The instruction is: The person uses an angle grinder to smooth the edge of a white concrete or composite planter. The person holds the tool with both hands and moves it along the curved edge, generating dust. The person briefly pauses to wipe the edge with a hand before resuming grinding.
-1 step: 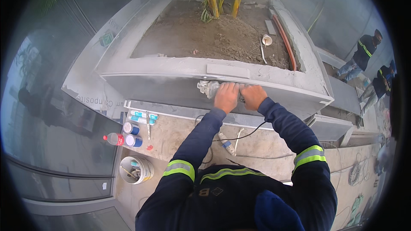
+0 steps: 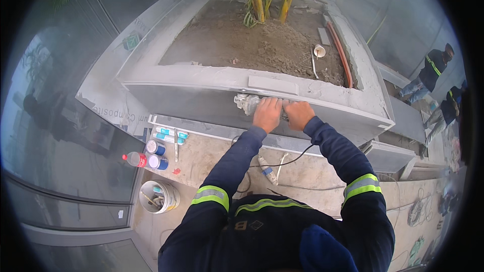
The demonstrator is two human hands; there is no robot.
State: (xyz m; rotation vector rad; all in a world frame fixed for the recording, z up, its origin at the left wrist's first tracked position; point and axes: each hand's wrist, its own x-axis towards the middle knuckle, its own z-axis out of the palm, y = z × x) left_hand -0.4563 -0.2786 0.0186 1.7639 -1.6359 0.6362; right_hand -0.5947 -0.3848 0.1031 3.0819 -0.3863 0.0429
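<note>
A dust-covered angle grinder (image 2: 246, 103) is held against the upper edge of the planter's grey front panel (image 2: 196, 105). My left hand (image 2: 268, 114) wraps round the grinder's body just behind its head. Right beside it, my right hand (image 2: 299, 115) grips the rear end, and a black cord trails from there down toward me. Both hands are closed, and they cover most of the tool's body. The disc is hard to make out. Above the hands, a flat light-grey strip (image 2: 273, 84) lies on the planter's pale rim (image 2: 212, 75).
Soil and palm stems (image 2: 258, 0) fill the planter. At left stand a red-capped bottle (image 2: 135, 159), two blue-and-white tins (image 2: 158, 162), tubes (image 2: 170, 136) and a white bucket (image 2: 169, 197). A cable connector (image 2: 267, 170) lies below my arms. Two people (image 2: 432, 70) are at right. Dust hazes the air.
The view has shifted slightly, so the planter and surroundings sit a little lower and further right. Both hands keep their hold on the grinder.
</note>
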